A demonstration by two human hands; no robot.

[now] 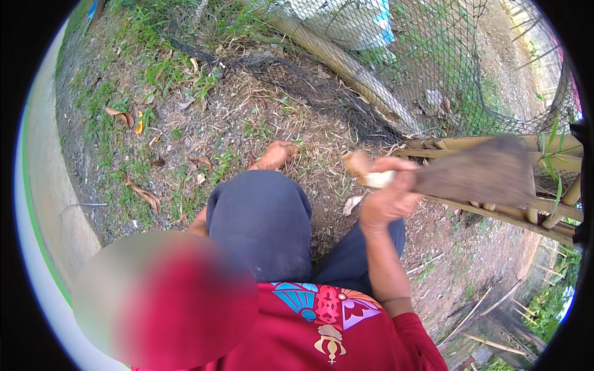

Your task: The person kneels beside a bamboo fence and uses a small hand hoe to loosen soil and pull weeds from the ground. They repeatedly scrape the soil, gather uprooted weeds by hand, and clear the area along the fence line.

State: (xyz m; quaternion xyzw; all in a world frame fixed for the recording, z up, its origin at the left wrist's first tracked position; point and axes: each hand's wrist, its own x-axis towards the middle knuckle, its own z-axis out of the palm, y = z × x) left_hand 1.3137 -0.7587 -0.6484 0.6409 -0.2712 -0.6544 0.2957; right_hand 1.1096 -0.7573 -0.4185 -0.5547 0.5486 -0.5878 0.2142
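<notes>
My right hand (392, 197) is closed around the handle of a broad-bladed bolo knife (478, 174). The handle's brown butt (356, 164) and a whitish part show at the left of my fist. Its dark blade widens toward the right, blurred by motion, in front of a bamboo frame (503, 213). My left hand is not in view; a bit of skin, which seems to be the left forearm (198, 223), shows beside my raised knee (260, 222). What looks like a bare foot (276, 155) rests on the ground beyond that knee.
Dark netting (431, 60) hangs at the upper right, over a bamboo pole (343, 60) and a pale sack (343, 23). Grass, pebbles and dry leaves (144, 195) cover the ground. A concrete strip (51, 162) runs along the left. More sticks (496, 345) lie at the lower right.
</notes>
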